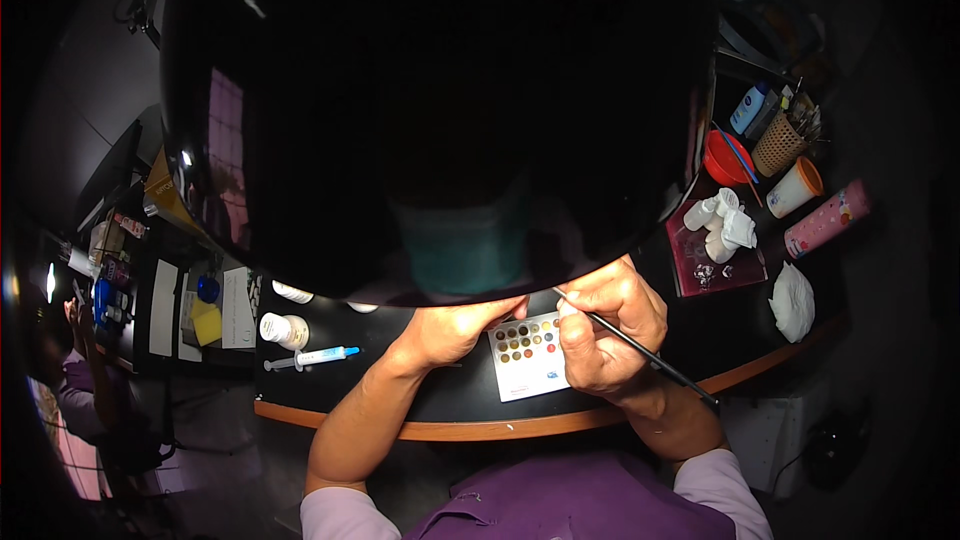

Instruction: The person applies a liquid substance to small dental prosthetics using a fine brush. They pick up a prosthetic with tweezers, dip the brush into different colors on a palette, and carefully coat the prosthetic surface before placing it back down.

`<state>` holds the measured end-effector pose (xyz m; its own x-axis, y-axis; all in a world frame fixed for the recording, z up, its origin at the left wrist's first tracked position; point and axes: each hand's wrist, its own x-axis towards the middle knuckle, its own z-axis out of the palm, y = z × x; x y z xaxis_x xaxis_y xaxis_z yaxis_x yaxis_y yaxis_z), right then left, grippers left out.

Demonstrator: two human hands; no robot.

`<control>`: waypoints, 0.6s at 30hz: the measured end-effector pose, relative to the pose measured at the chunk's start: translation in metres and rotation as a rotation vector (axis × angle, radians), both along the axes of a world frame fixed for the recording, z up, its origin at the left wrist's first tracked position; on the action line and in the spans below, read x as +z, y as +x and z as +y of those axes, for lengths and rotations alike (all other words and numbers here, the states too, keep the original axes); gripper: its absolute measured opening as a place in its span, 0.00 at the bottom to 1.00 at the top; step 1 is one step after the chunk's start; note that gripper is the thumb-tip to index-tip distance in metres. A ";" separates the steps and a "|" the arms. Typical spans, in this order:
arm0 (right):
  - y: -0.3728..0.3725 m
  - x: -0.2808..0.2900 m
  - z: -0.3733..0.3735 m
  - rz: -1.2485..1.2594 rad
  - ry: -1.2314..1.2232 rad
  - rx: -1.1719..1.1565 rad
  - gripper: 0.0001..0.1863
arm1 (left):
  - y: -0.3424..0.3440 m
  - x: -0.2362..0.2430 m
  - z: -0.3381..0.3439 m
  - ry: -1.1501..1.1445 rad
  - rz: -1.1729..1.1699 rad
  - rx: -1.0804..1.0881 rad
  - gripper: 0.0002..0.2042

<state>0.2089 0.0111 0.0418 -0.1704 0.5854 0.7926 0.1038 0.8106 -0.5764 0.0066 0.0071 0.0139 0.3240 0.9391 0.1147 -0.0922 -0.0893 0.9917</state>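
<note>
My right hand (612, 325) pinches a slim paintbrush (640, 348) with a long dark handle, which slants down to the right past my wrist. The brush's tip is hard to make out at the edge of a big dark shape. Just left of it, my left hand (450, 332) has its fingers drawn together, partly covered by that dark shape; whatever they hold is hidden. Beneath and between both hands lies a white card (530, 377) with rows of small round colour spots, mostly browns and yellows, plus some red and blue.
A large dark glossy shape (440, 120) covers the upper middle. Left on the black table (450, 395) are a syringe (320, 358) and a small bottle (284, 330). To the right stand white containers (722, 222), a red bowl (727, 158), a pink bottle (828, 219) and crumpled tissue (792, 302).
</note>
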 end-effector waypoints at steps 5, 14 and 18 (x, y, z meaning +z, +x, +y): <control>0.002 -0.001 -0.001 -0.011 -0.037 0.024 0.06 | 0.000 0.000 -0.001 -0.007 -0.016 0.005 0.13; 0.002 0.001 -0.003 -0.015 -0.044 0.034 0.05 | -0.001 -0.002 -0.001 -0.004 -0.022 0.008 0.13; 0.000 0.000 -0.001 -0.003 -0.021 0.011 0.06 | 0.000 0.002 -0.001 -0.031 -0.015 -0.004 0.13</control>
<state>0.2092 0.0103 0.0418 -0.1795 0.6003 0.7793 0.0968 0.7992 -0.5933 0.0065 0.0063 0.0155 0.3258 0.9411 0.0901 -0.1075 -0.0578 0.9925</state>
